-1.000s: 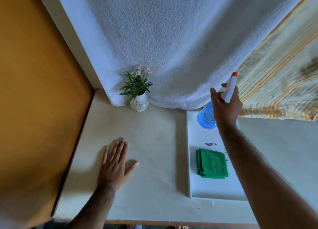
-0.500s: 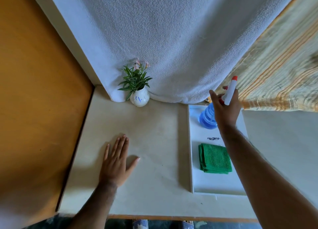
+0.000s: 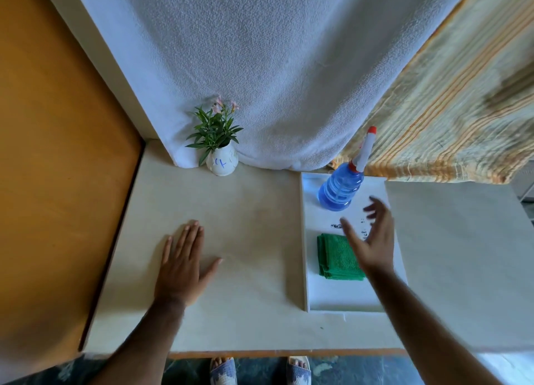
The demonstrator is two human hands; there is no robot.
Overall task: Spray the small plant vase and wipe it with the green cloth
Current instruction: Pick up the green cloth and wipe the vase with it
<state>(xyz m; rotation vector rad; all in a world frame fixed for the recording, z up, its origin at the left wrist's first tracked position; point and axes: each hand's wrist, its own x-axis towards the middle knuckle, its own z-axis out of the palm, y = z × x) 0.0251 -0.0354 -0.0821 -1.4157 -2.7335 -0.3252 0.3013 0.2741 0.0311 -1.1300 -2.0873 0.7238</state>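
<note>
A small white vase (image 3: 222, 163) with blue marks holds a green plant with pink flowers; it stands at the back of the table against a white towel. A blue spray bottle (image 3: 340, 187) with a white and red nozzle stands upright at the far end of a white tray (image 3: 341, 299). The folded green cloth (image 3: 335, 257) lies in the tray's middle. My right hand (image 3: 372, 240) hovers open above the cloth's right part, apart from the bottle, and is blurred. My left hand (image 3: 182, 263) lies flat on the table, fingers spread, holding nothing.
A white towel (image 3: 274, 66) hangs behind the table, and a striped yellow cloth (image 3: 450, 101) hangs at the right. An orange-brown panel (image 3: 52, 168) borders the table's left side. The table's front edge (image 3: 283, 353) is near, with sandalled feet below it.
My right hand has let go of the spray bottle, which now stands on the tray, and has drawn back over the green cloth with fingers apart. My left hand has stayed flat.
</note>
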